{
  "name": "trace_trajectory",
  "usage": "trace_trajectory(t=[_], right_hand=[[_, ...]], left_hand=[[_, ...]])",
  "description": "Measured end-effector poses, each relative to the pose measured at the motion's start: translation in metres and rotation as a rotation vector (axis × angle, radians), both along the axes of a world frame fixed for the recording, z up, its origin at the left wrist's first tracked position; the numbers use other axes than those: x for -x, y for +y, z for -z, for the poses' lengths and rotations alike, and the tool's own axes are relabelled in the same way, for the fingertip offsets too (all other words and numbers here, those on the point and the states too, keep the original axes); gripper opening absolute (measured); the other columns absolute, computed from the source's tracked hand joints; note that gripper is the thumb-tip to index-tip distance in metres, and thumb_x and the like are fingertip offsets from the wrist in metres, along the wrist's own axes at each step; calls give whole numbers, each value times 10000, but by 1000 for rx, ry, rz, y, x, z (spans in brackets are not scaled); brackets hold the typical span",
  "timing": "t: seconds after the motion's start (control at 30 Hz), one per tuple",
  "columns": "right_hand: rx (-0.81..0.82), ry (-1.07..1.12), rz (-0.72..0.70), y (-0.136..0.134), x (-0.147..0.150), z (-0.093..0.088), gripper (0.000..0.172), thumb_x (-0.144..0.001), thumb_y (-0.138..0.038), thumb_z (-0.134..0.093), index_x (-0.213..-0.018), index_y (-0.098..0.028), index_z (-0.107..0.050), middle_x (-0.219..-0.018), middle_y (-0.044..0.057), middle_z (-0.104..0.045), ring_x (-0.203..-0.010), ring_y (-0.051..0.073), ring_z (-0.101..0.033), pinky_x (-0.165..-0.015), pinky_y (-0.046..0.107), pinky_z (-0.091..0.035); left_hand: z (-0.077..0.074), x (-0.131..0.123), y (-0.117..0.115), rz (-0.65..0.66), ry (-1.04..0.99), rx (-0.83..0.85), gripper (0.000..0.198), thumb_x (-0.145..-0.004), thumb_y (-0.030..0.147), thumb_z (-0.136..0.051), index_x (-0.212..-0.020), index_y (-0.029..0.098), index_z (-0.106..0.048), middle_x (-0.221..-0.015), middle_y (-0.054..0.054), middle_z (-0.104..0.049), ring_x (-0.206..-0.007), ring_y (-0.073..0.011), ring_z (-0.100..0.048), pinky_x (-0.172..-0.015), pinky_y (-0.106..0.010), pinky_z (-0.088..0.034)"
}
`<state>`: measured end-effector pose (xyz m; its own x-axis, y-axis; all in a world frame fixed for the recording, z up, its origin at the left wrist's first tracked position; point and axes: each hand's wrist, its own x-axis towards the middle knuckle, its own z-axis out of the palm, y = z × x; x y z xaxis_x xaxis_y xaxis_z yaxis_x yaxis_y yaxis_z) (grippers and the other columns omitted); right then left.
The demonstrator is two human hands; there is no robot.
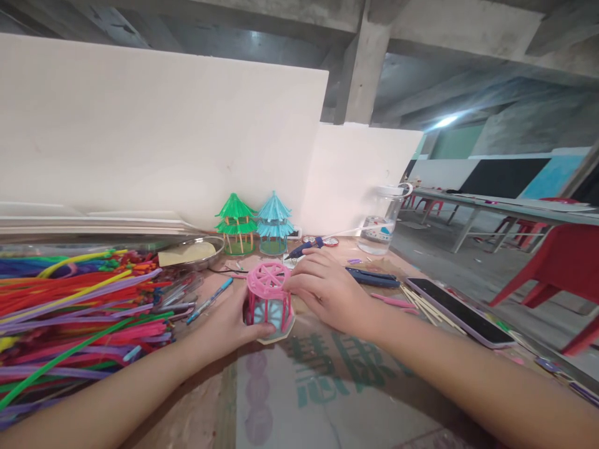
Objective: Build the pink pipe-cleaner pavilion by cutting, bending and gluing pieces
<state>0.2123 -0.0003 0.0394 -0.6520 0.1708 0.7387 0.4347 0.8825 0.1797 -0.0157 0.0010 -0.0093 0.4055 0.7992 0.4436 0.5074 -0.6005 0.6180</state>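
Observation:
A small pink pavilion model (269,280), with a spoked wheel-like top, upright posts and a pale blue patterned floor, stands in front of me on the table. My left hand (234,321) is closed around its left side and base, the thumb across the front edge. At the right rim of the pink top, the bent fingers of my right hand (322,287) are pinched together against it; their tips are partly hidden. Just beyond that hand lies a dark blue glue gun (304,248). A blue pen (209,300) rests left of the model.
Colourful pipe cleaners (79,318) heap up at left beside a metal bowl (206,252). Green (236,224) and blue pavilion models (274,223) stand behind. Rightward are a water jug (380,221), a dark blue handled tool (372,277), thin sticks (428,305) and a phone (461,312).

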Motion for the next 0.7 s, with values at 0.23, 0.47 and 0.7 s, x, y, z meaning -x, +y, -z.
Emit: trace_trajectory(t=[0.23,0.47,0.7], right_hand=[[105,83,-40,-1,2,1,103,-910,-118,-530,-887,-168,-616,-838,59,-691,-814,183,-564,-804,344,-454],[88,39,-34,-3,0,-4,115,-923,-154,-529,-915,-173,-642,-886,76,-684,-884,206,-572,-824,368,-459],[91,124,20,-4,-23,-35,110,-937,-207,-529,-891,-188,-626,-852,72,-674,-839,199,-602,-767,345,-472]], left_hand=[[1,1,0,-12,73,-21,680,-721,362,-735,-1328,220,-464,-1348,-125,-555,-1269,-343,-487,-1070,-507,-379],[2,2,1,-29,84,-25,666,-755,385,-709,-1344,212,-450,-1373,-120,-544,-1296,-325,-471,-1086,-480,-368],[5,5,10,-44,-34,61,583,-815,424,-643,-1326,215,-454,-1329,-108,-591,-1231,-317,-541,-1022,-456,-446]])
